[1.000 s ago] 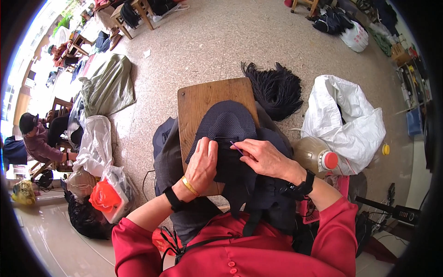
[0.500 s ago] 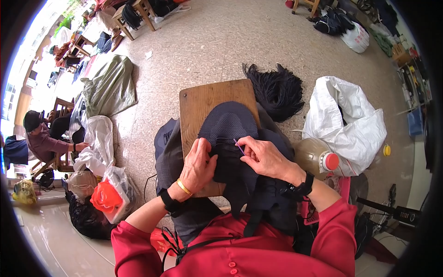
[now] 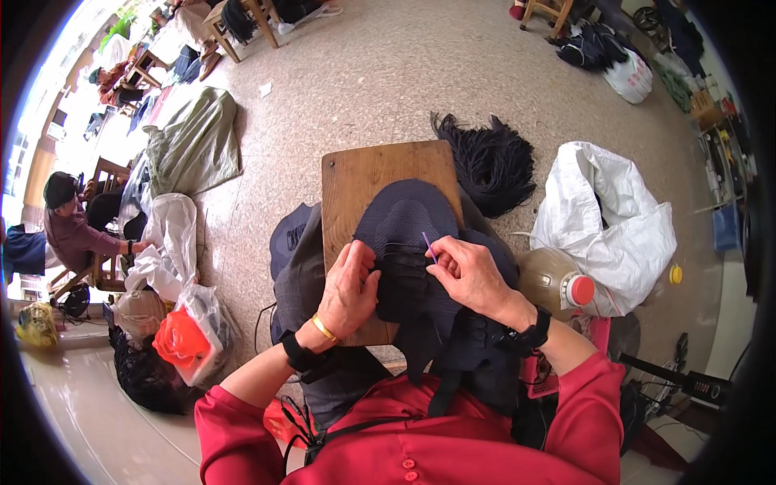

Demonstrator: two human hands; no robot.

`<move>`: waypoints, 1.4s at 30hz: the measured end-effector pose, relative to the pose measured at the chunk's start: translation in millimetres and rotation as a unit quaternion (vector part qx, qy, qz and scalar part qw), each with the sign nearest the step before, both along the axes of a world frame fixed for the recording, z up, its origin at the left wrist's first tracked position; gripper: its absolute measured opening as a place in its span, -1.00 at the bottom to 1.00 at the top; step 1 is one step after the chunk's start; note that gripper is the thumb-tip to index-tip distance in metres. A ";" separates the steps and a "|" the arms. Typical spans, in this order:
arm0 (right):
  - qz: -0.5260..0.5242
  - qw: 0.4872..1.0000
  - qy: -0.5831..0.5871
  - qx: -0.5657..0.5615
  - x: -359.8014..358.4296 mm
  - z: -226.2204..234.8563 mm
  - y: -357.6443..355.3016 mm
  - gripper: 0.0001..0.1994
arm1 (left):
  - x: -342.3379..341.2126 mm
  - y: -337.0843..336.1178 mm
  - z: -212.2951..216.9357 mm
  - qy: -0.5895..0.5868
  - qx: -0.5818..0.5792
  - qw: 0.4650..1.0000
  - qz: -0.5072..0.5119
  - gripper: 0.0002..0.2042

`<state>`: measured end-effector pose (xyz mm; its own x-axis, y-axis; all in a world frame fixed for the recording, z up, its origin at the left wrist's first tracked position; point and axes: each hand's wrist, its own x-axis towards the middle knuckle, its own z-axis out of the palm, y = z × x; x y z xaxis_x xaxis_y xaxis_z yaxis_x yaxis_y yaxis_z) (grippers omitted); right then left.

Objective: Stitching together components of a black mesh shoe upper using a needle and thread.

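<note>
A dark navy knitted shoe upper lies on a brown wooden board across my lap, rounded toe end pointing away from me. Dark laces or cords run crosswise over its middle. My left hand is closed on the upper's left edge, thumb and fingers pinching it. In my right hand a thin purple hook-like tool is pinched between thumb and fingers, its tip pointing up and away, over the upper's right side. Whether a cord is caught on the tip is too small to tell.
A bundle of black cords lies beyond the board. To the right are a white sack and a large bottle with a red cap. Plastic bags lie at left, near a seated person.
My right hand has moved slightly right, and the purple tool's tip has shifted up and right from the cords. My left hand keeps its grip on the upper.
</note>
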<state>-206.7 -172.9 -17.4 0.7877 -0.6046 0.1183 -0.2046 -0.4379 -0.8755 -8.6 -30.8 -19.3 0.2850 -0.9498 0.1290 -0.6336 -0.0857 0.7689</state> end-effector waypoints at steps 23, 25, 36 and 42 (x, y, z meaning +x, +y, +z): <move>-0.024 0.999 0.038 -0.001 2.2 5.6 1.0 -0.79 | -1.3 2.7 1.9 0.102 0.024 0.994 0.029 -0.72; -0.030 0.999 0.035 0.003 3.5 5.2 2.0 -0.79 | -1.1 2.4 2.6 0.106 0.030 0.993 0.034 -0.72; -0.041 0.999 0.009 -0.007 -0.3 2.9 6.2 -0.83 | 8.1 9.3 18.1 -0.131 -0.011 0.987 0.092 -0.55; -0.056 0.998 0.014 -0.008 -0.9 4.0 9.7 -0.84 | 13.8 14.2 8.2 0.020 0.010 0.991 0.128 -0.50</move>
<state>-207.6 -163.2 -13.4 0.7187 -0.6868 0.1088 -0.2764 -0.4257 -0.8616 5.2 -16.6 -11.1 0.5224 -0.8475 0.0940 -0.5577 -0.2562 0.7895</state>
